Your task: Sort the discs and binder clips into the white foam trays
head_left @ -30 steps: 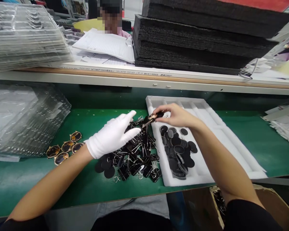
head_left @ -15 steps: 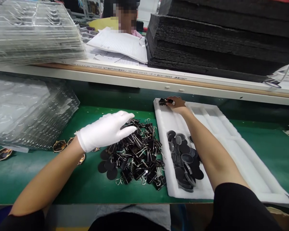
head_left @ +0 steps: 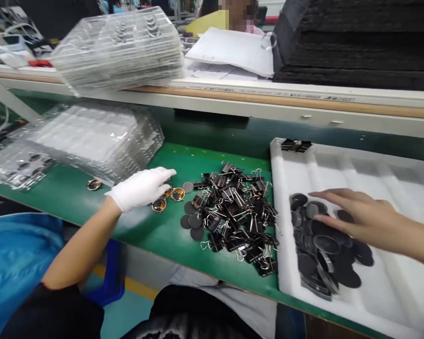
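Observation:
My left hand (head_left: 141,187), in a white glove, hovers over or beside several round gold-rimmed pieces (head_left: 178,194) on the green table. Its thumb and fingers are apart, with nothing visibly held. Bare and spread, my right hand (head_left: 353,212) is above the dark round discs (head_left: 325,245) in the white foam tray (head_left: 281,226). A large heap of black binder clips (head_left: 233,207) lies between the hands. Several dark discs (head_left: 195,221) rest at the heap's left edge. Black clips (head_left: 296,145) sit on the tray's far left corner.
Clear plastic trays are stacked on the table (head_left: 102,136) at left and on the shelf (head_left: 127,52). Papers (head_left: 233,52) and a black foam stack (head_left: 360,42) stand on the shelf. A person (head_left: 238,14) is beyond it.
The view has turned left. My right hand has let go of the clips at the tray's corner and come back over the discs. My left hand has moved left, from the clip heap to the gold-rimmed pieces.

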Tool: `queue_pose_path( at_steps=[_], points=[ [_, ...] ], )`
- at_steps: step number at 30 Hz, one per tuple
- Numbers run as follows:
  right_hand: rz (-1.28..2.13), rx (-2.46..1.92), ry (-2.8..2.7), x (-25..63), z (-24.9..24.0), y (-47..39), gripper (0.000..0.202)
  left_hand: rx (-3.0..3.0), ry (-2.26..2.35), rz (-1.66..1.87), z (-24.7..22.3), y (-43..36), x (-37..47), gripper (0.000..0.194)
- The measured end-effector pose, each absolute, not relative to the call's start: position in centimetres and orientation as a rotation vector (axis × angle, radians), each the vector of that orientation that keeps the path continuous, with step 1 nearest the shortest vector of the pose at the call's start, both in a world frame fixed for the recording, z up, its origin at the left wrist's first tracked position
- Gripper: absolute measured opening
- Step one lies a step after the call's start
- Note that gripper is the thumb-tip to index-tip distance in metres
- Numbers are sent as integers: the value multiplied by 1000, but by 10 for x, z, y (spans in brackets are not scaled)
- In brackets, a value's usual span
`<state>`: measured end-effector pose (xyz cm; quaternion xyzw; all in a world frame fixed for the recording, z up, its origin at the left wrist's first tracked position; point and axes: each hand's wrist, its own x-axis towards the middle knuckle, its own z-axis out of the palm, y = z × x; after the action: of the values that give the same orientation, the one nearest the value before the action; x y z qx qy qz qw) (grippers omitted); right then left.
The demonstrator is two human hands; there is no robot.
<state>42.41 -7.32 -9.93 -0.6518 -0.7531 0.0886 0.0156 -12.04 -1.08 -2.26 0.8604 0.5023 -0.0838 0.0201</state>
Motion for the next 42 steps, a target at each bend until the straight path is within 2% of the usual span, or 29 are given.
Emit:
queue_pose_path(
  at_steps=[4, 6, 10, 14, 17, 21, 25, 29, 32, 36, 39, 42],
  points=[
    [173, -1910, -2373, 398, -119, -92, 57, 2777, 1429, -457, -43, -12, -108, 55],
    [189, -1867, -2356, 389, -116, -91, 50, 2824, 1433, -493, -49, -10, -100, 50],
    [350, -1799, -2213, 383, -100, -91, 34, 2830, 1468, -388, -56, -7, -94, 37],
    [600, -1719, -1945, 391, -87, -94, 38, 2724, 1360, -200, -51, -2, -102, 23],
    [677, -1685, -1691, 396, -78, -97, 36, 2590, 1367, -41, -33, 0, -96, 27],
    [656, -1487, -1266, 371, -57, -97, 29, 2386, 1416, 407, 1, -13, -47, 28],
    [860, -1158, -1259, 315, -34, -98, 25, 2385, 1202, 786, 6, -22, 28, 28],
    [891, -1099, -1325, 273, -30, -98, 28, 2438, 928, 772, -4, -15, 65, 39],
    [792, -1152, -1252, 263, -41, -90, 33, 2411, 745, 631, -4, -15, 65, 47],
    [897, -1160, -1196, 261, -55, -79, 45, 2423, 672, 541, -5, -21, 63, 51],
    [977, -1136, -1224, 260, -60, -78, 37, 2505, 711, 630, -13, -15, 65, 48],
    [899, -1117, -1184, 264, -61, -79, 26, 2502, 877, 742, -14, 0, 58, 46]
  ],
)
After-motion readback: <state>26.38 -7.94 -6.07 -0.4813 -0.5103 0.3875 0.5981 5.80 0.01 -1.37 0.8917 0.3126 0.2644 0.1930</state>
